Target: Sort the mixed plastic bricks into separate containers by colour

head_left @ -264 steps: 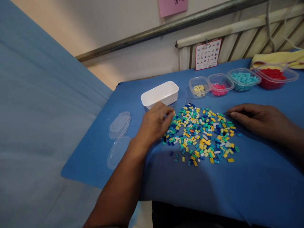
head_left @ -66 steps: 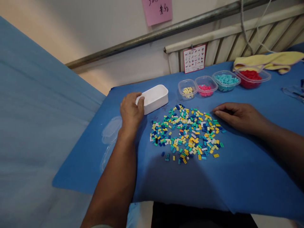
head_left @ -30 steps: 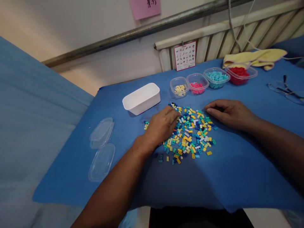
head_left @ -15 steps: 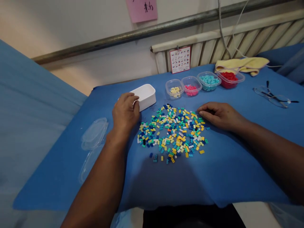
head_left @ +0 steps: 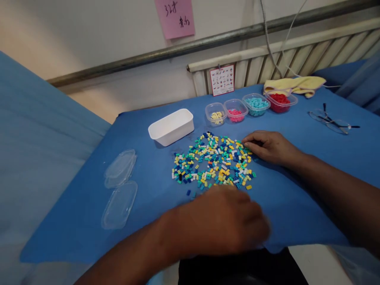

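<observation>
A spread of small building bricks (head_left: pixel 219 160) in yellow, teal, blue, green and white lies on the blue-covered table. Over its near edge passes my left hand (head_left: pixel 228 221), blurred by motion, and its fingers cannot be read clearly. My right hand (head_left: pixel 270 147) rests on the cloth at the right edge of the spread. Its fingers are curled with thumb and fingertips close together; whatever they may hold is hidden. Behind the bricks to the left stands a white rectangular box (head_left: pixel 178 133), touched by neither hand.
Clear tubs hold cream bricks (head_left: pixel 216 117), pink bricks (head_left: pixel 235 114), light-blue bricks (head_left: pixel 257 103) and red bricks (head_left: pixel 280 99). Transparent lids (head_left: pixel 119 206) lie at left. Eyeglasses (head_left: pixel 334 120) and a yellow cloth (head_left: pixel 293 86) are at right. A radiator (head_left: pixel 252 69) backs the table.
My left hand has left the white box and swung toward me and to the right, across the near edge of the bricks. My right hand stays by the spread. The view has shifted slightly.
</observation>
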Motion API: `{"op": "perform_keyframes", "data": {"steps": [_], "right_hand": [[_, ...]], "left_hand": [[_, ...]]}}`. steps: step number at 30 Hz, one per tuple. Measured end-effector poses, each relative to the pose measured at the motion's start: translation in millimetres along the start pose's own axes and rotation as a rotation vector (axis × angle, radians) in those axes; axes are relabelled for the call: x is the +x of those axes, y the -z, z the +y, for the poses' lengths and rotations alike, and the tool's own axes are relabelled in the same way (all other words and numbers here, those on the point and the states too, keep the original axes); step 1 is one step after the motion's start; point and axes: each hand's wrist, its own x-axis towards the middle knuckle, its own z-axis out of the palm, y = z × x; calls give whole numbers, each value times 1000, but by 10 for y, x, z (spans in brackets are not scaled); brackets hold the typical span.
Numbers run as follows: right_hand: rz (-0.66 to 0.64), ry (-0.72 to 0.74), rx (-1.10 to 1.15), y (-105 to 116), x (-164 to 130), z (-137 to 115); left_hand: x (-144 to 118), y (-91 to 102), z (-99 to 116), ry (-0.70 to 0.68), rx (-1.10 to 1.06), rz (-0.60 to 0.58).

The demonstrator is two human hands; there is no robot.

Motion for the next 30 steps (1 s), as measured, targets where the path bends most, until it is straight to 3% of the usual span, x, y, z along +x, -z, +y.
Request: {"op": "perform_keyframes", "data": {"steps": [3,5,10,13,18,21,24,30], "right_hand": [[10,33,-9,19,-14,-53],[11,67,-18,18,-24,-98],[0,117,-24,-21,-40,-158],[-4,111,-25,1,-46,-156],[9,148,-75,29,-86,-316],[-38,296,-81,-83,-116,-544],[-173,433,-113,-240,-127,-740],[-283,409,-171,-361,-109,-803]], "left_hand": [[7,-70,182,-143,8,-33],[-46,-55,61,-84,0,-32],[-326,61,-623,419,-29,-42],[-494,17,-853,553,-114,37],[-604,-187,-872,543,-121,63],[-592,-252,-853,530,-110,52],[-566,-267,-844,550,-65,31],[-536,-249,-820,622,-91,-5]]}}
